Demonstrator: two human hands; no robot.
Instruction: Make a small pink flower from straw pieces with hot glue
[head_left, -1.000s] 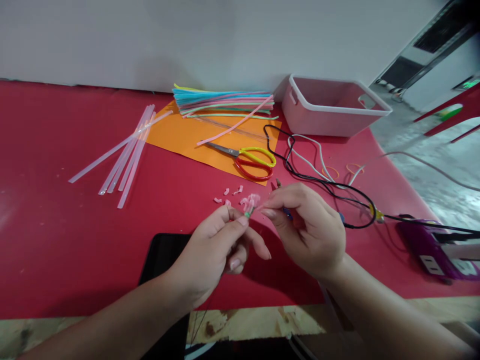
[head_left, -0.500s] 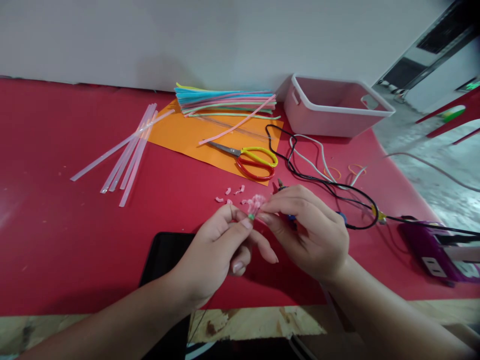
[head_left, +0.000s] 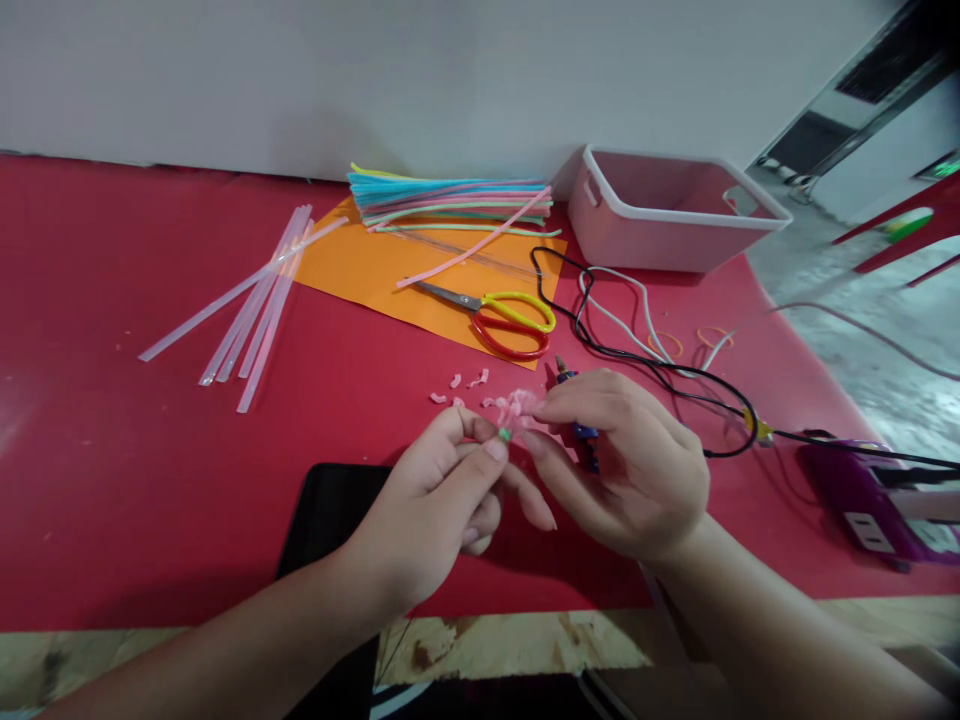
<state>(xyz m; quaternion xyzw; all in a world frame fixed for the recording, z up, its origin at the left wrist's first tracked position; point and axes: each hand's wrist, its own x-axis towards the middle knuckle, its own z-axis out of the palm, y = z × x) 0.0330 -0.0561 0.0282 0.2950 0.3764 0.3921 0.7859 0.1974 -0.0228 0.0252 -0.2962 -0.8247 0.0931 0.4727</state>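
Between thumb and forefinger, my left hand (head_left: 442, 490) pinches a small pink fluffy piece (head_left: 516, 408) by its green end. My right hand (head_left: 626, 455) is at the piece's right side, its thumb and forefinger slightly apart and touching or very near the pink fluff. Small pink scraps (head_left: 455, 381) lie just beyond my hands on the red table. A blue glue gun (head_left: 585, 432) is partly hidden behind my right hand. Scissors (head_left: 499, 318) with yellow and red handles rest above, partly on orange paper (head_left: 360, 275).
Coloured pipe cleaners (head_left: 450, 200) lie at the back beside a pink basket (head_left: 660, 235). Clear pinkish sticks (head_left: 262, 300) are at the left. Black and white cables (head_left: 645, 358) run to a purple power strip (head_left: 862, 500) at the right. A black phone-like slab (head_left: 330, 510) lies under my left forearm.
My right hand's finger and thumb have parted and drawn slightly right. More of the pink fluff and the glue gun now shows. My left hand has hardly moved.
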